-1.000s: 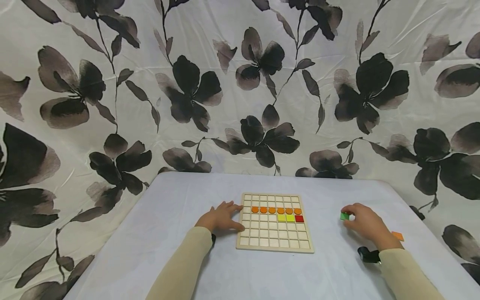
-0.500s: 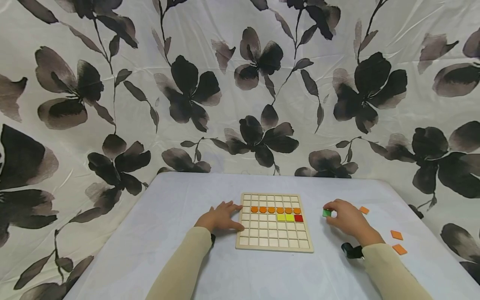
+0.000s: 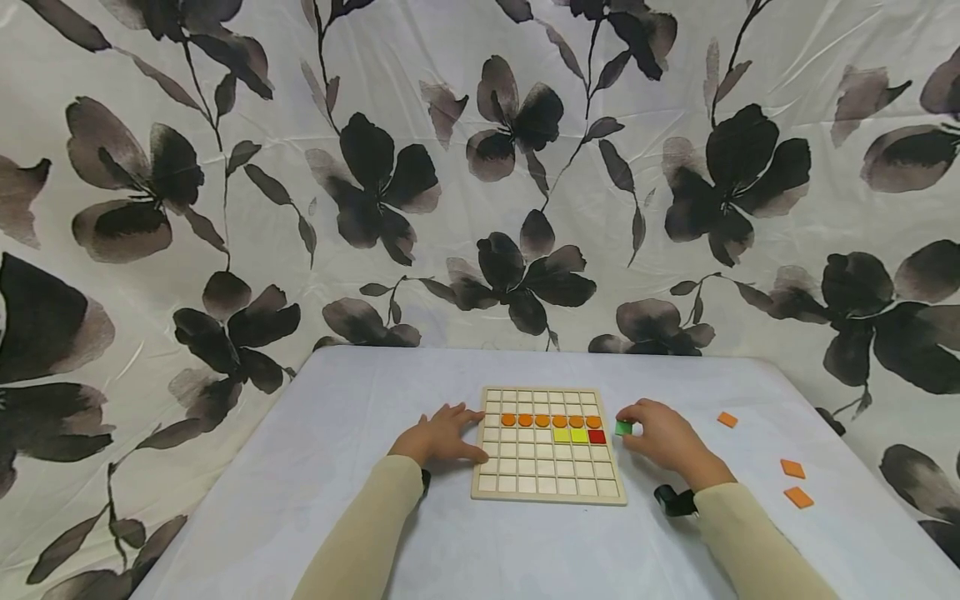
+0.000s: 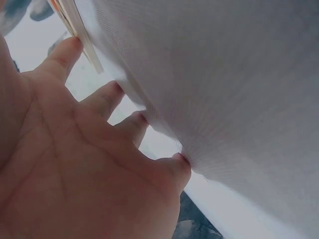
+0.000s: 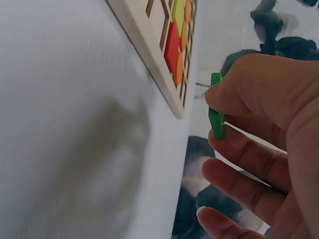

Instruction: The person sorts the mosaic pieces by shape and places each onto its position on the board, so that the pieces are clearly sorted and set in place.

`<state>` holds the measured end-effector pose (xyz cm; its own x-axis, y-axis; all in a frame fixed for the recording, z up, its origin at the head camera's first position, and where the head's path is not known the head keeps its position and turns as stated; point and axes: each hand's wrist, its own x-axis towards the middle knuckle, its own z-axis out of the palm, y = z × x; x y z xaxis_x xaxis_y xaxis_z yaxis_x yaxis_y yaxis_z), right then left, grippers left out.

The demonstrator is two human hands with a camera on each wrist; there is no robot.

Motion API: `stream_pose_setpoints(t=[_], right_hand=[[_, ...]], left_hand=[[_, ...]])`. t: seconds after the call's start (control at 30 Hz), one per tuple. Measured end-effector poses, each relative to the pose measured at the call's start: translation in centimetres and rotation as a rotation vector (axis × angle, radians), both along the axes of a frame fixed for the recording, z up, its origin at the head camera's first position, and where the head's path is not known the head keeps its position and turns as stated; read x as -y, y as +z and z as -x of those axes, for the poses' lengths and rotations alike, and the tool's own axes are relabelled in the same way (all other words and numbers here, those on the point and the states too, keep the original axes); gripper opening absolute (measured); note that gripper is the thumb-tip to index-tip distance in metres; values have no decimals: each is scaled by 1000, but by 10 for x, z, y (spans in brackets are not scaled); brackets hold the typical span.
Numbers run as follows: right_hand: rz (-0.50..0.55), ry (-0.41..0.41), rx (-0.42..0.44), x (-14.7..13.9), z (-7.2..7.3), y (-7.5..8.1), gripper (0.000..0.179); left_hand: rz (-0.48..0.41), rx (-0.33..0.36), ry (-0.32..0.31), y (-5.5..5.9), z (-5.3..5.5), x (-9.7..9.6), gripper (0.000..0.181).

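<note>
A pale wooden grid board (image 3: 550, 501) lies on the white table, split into small square cells. Across one row run several orange round pieces (image 3: 542, 422); the row nearer me holds two yellow squares (image 3: 570, 435) and a red square (image 3: 597, 437) at its right end. My left hand (image 3: 442, 437) rests at the board's left edge with fingers spread, fingertip on the rim in the left wrist view. Just off the right edge, my right hand (image 3: 663, 437) pinches a green square tile (image 5: 216, 107) between thumb and fingers, raised over the table in the right wrist view.
Three orange square tiles lie on the table to the right: one farther back (image 3: 727, 420), a middle tile (image 3: 792, 468) and a near tile (image 3: 799, 497). Behind the table hangs a flower-printed cloth (image 3: 450, 183). A black wrist device (image 3: 675, 501) sits on the right wrist.
My right hand has moved left with the green tile, from among the orange tiles to beside the board, uncovering those tiles. My left hand and the board have stayed put.
</note>
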<state>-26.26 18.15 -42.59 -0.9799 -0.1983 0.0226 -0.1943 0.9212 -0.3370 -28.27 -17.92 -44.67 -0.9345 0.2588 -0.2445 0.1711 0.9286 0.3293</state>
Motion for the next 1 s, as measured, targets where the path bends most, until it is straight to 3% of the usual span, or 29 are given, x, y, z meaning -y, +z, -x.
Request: stream_pose_setpoints(t=[1.0], right_hand=[[-4, 137, -63, 50, 2, -2, 29]], left_hand=[[3, -5, 4, 0, -2, 0, 83]])
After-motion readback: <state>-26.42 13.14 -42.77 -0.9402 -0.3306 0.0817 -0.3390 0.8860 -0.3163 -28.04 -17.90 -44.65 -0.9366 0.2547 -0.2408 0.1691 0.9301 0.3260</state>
